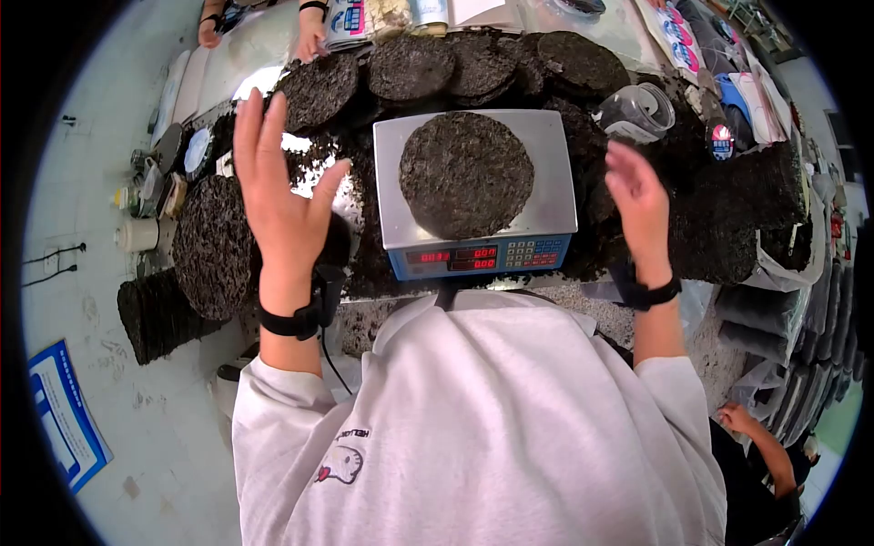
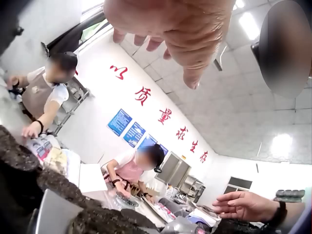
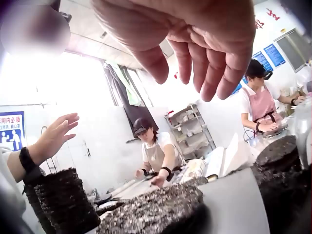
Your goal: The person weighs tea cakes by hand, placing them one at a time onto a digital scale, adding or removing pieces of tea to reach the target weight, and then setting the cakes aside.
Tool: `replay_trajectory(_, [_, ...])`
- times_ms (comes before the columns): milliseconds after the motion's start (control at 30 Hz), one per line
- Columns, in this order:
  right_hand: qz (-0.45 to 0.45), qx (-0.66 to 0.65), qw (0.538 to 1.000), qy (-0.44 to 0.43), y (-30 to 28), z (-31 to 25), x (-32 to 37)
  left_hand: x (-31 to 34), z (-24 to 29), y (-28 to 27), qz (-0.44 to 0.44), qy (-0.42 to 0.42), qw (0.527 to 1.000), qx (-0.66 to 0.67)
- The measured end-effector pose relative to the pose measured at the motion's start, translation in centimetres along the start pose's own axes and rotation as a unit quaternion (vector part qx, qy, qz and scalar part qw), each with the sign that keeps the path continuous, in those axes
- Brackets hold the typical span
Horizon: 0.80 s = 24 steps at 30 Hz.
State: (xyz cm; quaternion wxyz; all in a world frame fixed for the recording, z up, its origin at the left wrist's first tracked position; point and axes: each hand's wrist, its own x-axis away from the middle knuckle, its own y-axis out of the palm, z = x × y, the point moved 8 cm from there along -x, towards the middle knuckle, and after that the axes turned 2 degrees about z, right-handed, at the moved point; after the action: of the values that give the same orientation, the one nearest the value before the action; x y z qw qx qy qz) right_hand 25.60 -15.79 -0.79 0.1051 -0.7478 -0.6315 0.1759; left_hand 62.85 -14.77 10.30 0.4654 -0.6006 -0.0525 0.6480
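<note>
I had left hand fingers spread, empty | right hand fingers loose, empty | dark disc on scale between my fingertips

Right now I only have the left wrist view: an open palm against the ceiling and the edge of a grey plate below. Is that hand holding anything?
Observer: No. In the head view the left hand is held up beside a scale, fingers straight, holding nothing.
Operator: Is anything on the scale?
Observer: One dark round disc lies flat on its pan, and neither hand touches it.
Operator: Is the scale switched on?
Observer: Yes, its front display shows lit red digits, too small to read.
</note>
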Motion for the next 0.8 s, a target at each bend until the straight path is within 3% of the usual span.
replay_trajectory(133, [0.005, -0.044, 0.999, -0.024, 1.9, -1.1, -4.2, -0.3, 0.6, -0.5, 0.012, 0.0, 0.999, 0.03])
replay_trajectory(200, [0.019, -0.076, 0.997, -0.003, 3.1, 0.7, -5.1, 0.1, 1.1, 0.4, -0.002, 0.005, 0.999, 0.038])
replay_trajectory(333, [0.008, -0.019, 0.998, 0.062, 6.2, 5.9, -2.9, 2.6, 1.1, 3.2, -0.066, -0.041, 0.996, 0.048])
replay_trajectory(367, [0.0, -0.019, 0.997, 0.077, 7.0, 7.5, -2.0, 3.6, 0.6, 4.5, -0.096, -0.087, 0.988, 0.078])
replay_trajectory(500, [-0.045, 0.068, 0.983, 0.166, 10.3, 9.9, 0.5, 8.0, 1.9, 10.7, -0.23, -0.074, 0.969, 0.049])
replay_trajectory(567, [-0.027, 0.058, 0.983, 0.173, 11.4, 11.6, 0.9, 11.5, 2.1, 14.8, -0.333, -0.071, 0.939, 0.046])
replay_trajectory(633, [0.005, -0.111, 0.986, 0.124, 12.5, 10.4, 1.1, 14.2, 2.4, 17.5, -0.391, -0.07, 0.917, 0.027])
replay_trajectory(700, [0.0, -0.178, 0.963, 0.201, 13.4, 9.4, 1.8, 14.4, 3.1, 18.0, -0.379, -0.067, 0.922, 0.029])
replay_trajectory(800, [0.03, -0.264, 0.933, 0.244, 13.8, 10.1, 2.2, 13.9, 3.9, 18.1, -0.367, -0.075, 0.927, 0.025])
